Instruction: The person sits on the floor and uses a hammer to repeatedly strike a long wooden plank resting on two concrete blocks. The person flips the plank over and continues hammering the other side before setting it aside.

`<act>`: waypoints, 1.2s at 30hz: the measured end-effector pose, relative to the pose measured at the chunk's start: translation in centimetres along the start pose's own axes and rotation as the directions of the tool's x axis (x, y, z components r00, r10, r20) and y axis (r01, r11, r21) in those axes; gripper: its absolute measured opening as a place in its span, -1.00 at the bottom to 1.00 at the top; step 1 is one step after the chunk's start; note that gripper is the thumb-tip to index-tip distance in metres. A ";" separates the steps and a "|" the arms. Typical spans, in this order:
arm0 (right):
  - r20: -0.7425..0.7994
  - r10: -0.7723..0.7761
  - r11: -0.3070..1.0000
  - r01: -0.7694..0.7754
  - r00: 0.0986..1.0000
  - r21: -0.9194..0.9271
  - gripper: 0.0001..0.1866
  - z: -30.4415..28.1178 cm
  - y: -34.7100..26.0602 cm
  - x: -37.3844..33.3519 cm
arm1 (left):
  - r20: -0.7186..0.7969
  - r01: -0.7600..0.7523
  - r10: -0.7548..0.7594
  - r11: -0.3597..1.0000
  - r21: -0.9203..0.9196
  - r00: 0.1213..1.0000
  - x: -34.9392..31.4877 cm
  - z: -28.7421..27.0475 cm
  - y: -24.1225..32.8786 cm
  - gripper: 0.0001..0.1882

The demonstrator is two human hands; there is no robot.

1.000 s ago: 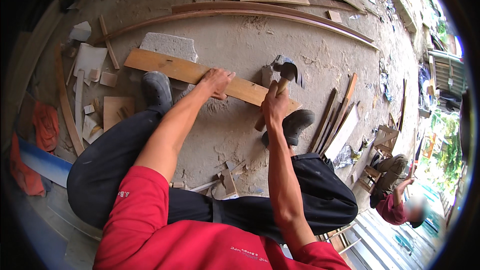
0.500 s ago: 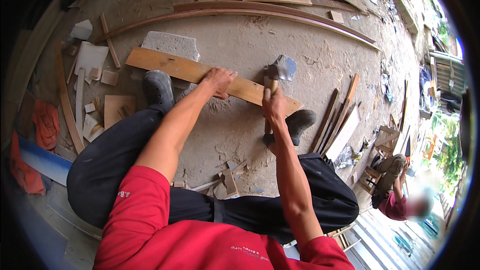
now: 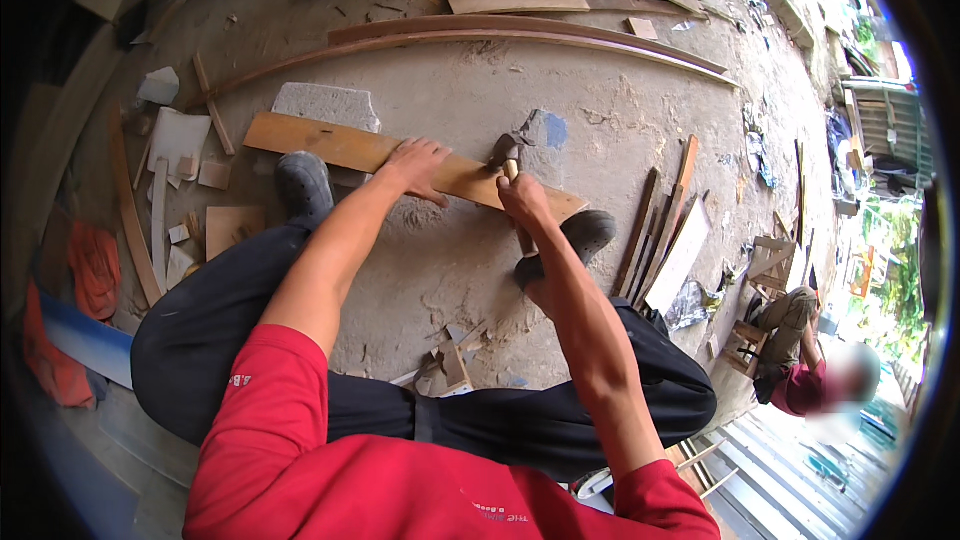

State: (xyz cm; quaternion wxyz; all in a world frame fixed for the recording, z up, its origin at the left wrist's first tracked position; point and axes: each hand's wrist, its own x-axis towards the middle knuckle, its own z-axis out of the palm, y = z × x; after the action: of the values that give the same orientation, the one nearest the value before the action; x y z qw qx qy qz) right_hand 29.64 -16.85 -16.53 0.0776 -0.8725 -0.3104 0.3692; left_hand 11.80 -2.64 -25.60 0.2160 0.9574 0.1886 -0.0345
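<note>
A long light-brown wooden plank (image 3: 340, 143) lies slanted in front of me, its left part over a rough grey block (image 3: 325, 105). My left hand (image 3: 415, 168) spans the middle of the plank, fingers over the top and thumb at the near edge, holding it. My right hand (image 3: 525, 198) is closed round the wooden handle of a hammer. The dark hammer head (image 3: 507, 150) is just above or beside the plank's far edge, near its right end; contact cannot be made out. Any nail there is too small to see.
My dark clogs (image 3: 303, 185) flank the plank. Long boards (image 3: 530, 35) lie beyond it. Several wood strips (image 3: 660, 230) rest at the right, offcuts (image 3: 235, 227) at the left and scraps (image 3: 450, 368) nearer me. Another person (image 3: 800, 350) sits at the far right.
The hammer has moved left and nearer, toward the plank. My left hand's fingers and thumb have spread more across the plank. The whole view has shifted slightly.
</note>
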 end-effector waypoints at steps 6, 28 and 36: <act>-0.093 0.034 0.971 -0.011 0.995 0.238 -0.56 -4.9 1.6 -6.6 | 0.092 0.065 -0.068 0.997 0.031 0.993 0.4 -0.1 -1.0 -0.27; -0.009 0.014 0.918 -0.010 1.000 0.396 -0.57 -5.4 7.5 -10.8 | -0.495 -0.097 0.302 0.913 0.397 0.814 -5.4 2.4 1.7 -0.95; -0.083 -0.016 0.999 0.013 0.996 -0.042 -0.61 -3.3 5.9 -6.6 | -0.109 0.108 -0.103 0.993 0.039 0.989 -3.4 0.0 5.2 -0.64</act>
State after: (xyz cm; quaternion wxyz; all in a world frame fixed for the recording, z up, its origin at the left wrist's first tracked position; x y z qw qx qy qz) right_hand 31.25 -25.18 -12.40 0.0750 -0.8863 -0.3209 0.3254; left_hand 10.67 -8.20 -23.05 0.1821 0.9511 0.2495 0.0010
